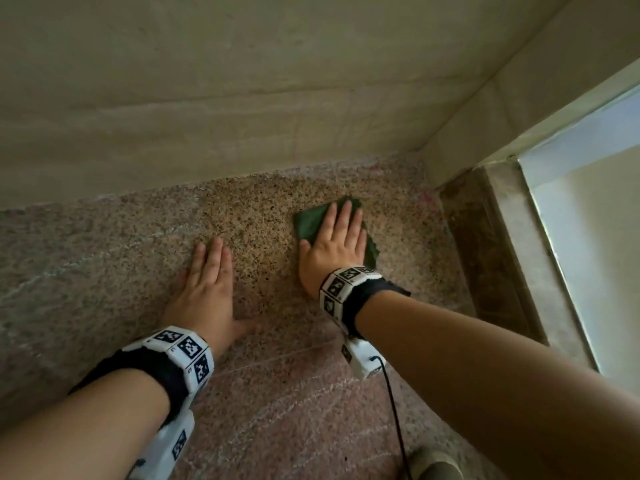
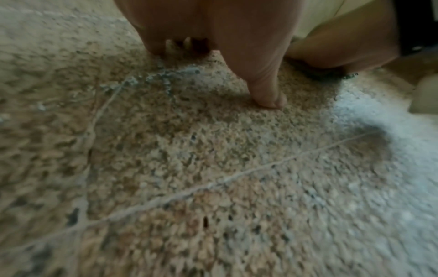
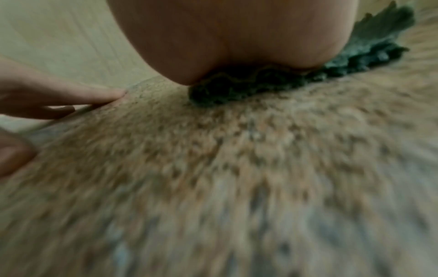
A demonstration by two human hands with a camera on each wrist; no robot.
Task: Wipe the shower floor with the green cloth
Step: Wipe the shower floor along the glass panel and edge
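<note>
From the head view, your right hand [image 1: 334, 244] lies flat on the green cloth [image 1: 313, 221], fingers straight and close together, pressing it to the shower floor [image 1: 263, 209] near the far right corner. Most of the cloth is hidden under your palm; only its left part, a far corner and a crinkled strip along the right edge show. Your left hand [image 1: 206, 289] lies flat on the bare floor, well left of the cloth, fingers straight, thumb spread toward you, holding nothing. Both wrists carry white marker bands [image 1: 183, 353], and a black cable [image 1: 394, 410] runs off the bottom edge. The beige wall [image 1: 242, 98] meets the floor just beyond your fingertips, and a dark stone curb [image 1: 485, 258] with a glass panel [image 1: 588, 244] closes the right side. Something greyish at the bottom edge is cut off and cannot be identified.

The left wrist view shows what the head view hides: the underside of your left hand [image 2: 220, 24], with the thumb [image 2: 267, 90] touching the speckled floor [image 2: 213, 168] at its tip. Thin pale lines cross the stone. Your other hand sits blurred at upper right over a dark green sliver of cloth [image 2: 331, 75].

The right wrist view is heavily blurred. The heel of your right hand [image 3: 232, 37] bears down on the cloth [image 3: 369, 46], whose ruffled edge bunches out beneath it. Your left fingers [image 3: 71, 93] appear at the left edge, lying straight on the floor [image 3: 237, 168].
</note>
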